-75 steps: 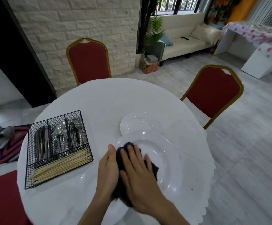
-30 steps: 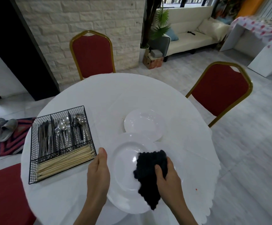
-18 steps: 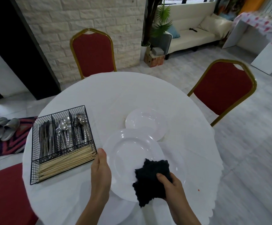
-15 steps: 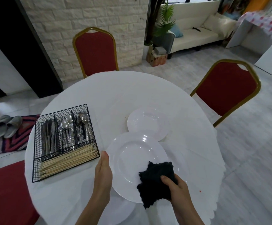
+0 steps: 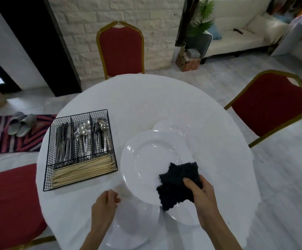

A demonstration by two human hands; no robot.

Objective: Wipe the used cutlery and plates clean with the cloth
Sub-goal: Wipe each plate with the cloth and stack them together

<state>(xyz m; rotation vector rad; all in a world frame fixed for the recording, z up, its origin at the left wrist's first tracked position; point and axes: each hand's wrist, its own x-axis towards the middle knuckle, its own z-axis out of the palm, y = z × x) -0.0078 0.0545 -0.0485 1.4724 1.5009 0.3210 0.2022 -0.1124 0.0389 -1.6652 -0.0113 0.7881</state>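
1. The right hand is closing its grip narrowly on the black cloth, thumb on top, and is pinching the cloth against the near right rim of the big plate.
2. The big plate is sitting tilted above the tabletop, carried at that rim.
3. The left hand is hanging just beside the plate's lower left edge with its fingers loosely curled; I cannot tell whether its grip is holding anything.
4. One small plate is lying behind the big one, partly covered by it. Two more plates seem to be lying under it near the hands, though their white edges are blending into the white tabletop.
5. One wire basket is standing to the left with four compartments: knives, two lots of spoons, and a row of wooden sticks.
6. Three red chairs are standing around the tabletop.
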